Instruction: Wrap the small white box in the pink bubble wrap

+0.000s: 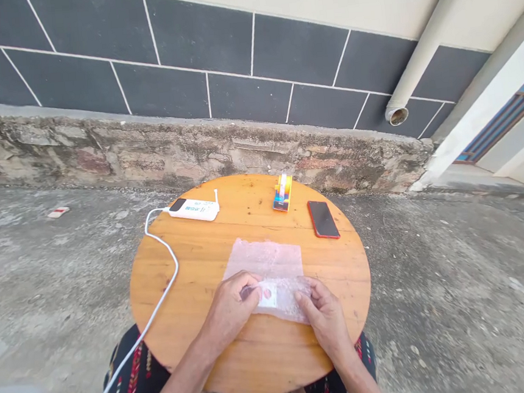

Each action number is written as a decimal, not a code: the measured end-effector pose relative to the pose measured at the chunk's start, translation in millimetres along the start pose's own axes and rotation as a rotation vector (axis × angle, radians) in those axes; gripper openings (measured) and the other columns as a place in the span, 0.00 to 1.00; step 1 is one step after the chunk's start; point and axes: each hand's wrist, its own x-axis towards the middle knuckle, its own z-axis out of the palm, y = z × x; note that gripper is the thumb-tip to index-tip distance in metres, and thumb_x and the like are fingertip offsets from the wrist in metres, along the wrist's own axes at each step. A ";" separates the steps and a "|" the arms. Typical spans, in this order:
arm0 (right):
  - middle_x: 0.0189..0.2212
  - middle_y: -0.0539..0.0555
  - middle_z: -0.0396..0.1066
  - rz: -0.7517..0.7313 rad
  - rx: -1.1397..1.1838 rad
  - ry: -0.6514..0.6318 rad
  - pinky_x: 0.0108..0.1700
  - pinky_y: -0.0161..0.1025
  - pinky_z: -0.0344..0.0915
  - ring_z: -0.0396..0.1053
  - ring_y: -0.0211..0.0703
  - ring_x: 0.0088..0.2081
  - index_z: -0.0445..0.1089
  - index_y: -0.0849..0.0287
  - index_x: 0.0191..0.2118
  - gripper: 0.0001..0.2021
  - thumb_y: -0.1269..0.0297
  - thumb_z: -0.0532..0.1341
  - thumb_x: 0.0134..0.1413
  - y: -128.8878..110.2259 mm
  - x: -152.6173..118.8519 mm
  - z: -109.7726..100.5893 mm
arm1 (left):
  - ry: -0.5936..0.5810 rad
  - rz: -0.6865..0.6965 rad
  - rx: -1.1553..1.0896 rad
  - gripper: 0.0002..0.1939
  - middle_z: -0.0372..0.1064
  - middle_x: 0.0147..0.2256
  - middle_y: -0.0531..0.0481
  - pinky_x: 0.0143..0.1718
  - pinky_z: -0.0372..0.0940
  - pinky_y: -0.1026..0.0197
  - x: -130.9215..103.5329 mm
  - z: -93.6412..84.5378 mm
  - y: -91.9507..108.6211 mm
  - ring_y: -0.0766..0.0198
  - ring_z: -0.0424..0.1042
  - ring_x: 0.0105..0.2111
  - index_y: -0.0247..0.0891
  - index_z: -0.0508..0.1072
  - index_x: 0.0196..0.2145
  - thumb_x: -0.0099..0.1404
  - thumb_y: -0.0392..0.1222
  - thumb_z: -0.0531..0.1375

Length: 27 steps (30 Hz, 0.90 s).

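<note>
A sheet of pinkish clear bubble wrap (267, 255) lies on the round wooden table, its near part folded over a small flat white item (267, 294) with a round pinkish mark. The exact kind of that item cannot be made out through the plastic. At the left end of the fold, my left hand (235, 300) is closed, thumb and fingers pinching the wrap beside the white item. My right hand (321, 307) grips the right end of the fold, thumb on top and fingers behind.
On the round wooden table (180, 313) are a white power strip (195, 209) with a cable (171, 282) running off the left side, a yellow tape dispenser (283, 193) at the back, and a red-edged phone (323, 219) at right. A stone-based wall (157, 153) stands behind.
</note>
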 end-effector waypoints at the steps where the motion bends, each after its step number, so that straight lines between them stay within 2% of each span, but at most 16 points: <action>1: 0.38 0.58 0.74 0.001 -0.045 0.021 0.38 0.41 0.71 0.73 0.48 0.38 0.65 0.59 0.47 0.17 0.54 0.60 0.57 1.2 -0.7 0.4 | -0.004 -0.005 -0.011 0.08 0.74 0.38 0.51 0.37 0.62 0.65 0.0 -0.6 0.4 0.63 0.71 0.37 0.39 0.74 0.25 0.58 0.37 0.55; 6: 0.34 0.57 0.74 -0.029 -0.254 0.096 0.33 0.38 0.69 0.72 0.47 0.33 0.64 0.62 0.50 0.20 0.53 0.58 0.57 5.6 -4.9 0.5 | -0.038 0.001 -0.033 0.08 0.73 0.34 0.51 0.34 0.61 0.66 0.6 -2.8 -0.4 0.63 0.70 0.34 0.38 0.73 0.25 0.56 0.35 0.55; 11: 0.30 0.55 0.73 -0.030 -0.298 0.140 0.31 0.37 0.67 0.70 0.45 0.30 0.65 0.62 0.50 0.21 0.53 0.58 0.57 2.3 -6.6 0.1 | -0.030 -0.029 -0.045 0.06 0.71 0.29 0.54 0.31 0.58 0.66 2.1 -2.7 -3.6 0.65 0.67 0.30 0.38 0.71 0.25 0.55 0.35 0.54; 15: 0.24 0.50 0.68 -0.067 -0.287 0.194 0.27 0.35 0.65 0.67 0.41 0.25 0.66 0.62 0.48 0.21 0.52 0.59 0.56 -0.6 -7.2 -0.6 | -0.038 -0.051 -0.060 0.05 0.69 0.27 0.55 0.29 0.57 0.66 3.2 -1.7 -5.6 0.66 0.65 0.28 0.37 0.71 0.26 0.55 0.36 0.55; 22: 0.22 0.47 0.62 -0.046 -0.171 0.157 0.24 0.34 0.61 0.62 0.39 0.23 0.65 0.61 0.48 0.20 0.53 0.60 0.55 -2.3 -5.7 -0.4 | -0.084 -0.071 -0.100 0.06 0.69 0.26 0.53 0.27 0.56 0.67 7.5 -2.9 -9.1 0.66 0.65 0.27 0.36 0.72 0.27 0.55 0.39 0.55; 27: 0.24 0.49 0.65 -0.047 -0.255 0.128 0.25 0.36 0.63 0.65 0.42 0.24 0.62 0.62 0.51 0.22 0.54 0.59 0.56 -0.9 -5.6 -8.9 | -0.132 -0.087 -0.143 0.07 0.68 0.25 0.54 0.25 0.56 0.68 10.7 -5.5 -8.2 0.66 0.64 0.26 0.35 0.72 0.29 0.53 0.40 0.56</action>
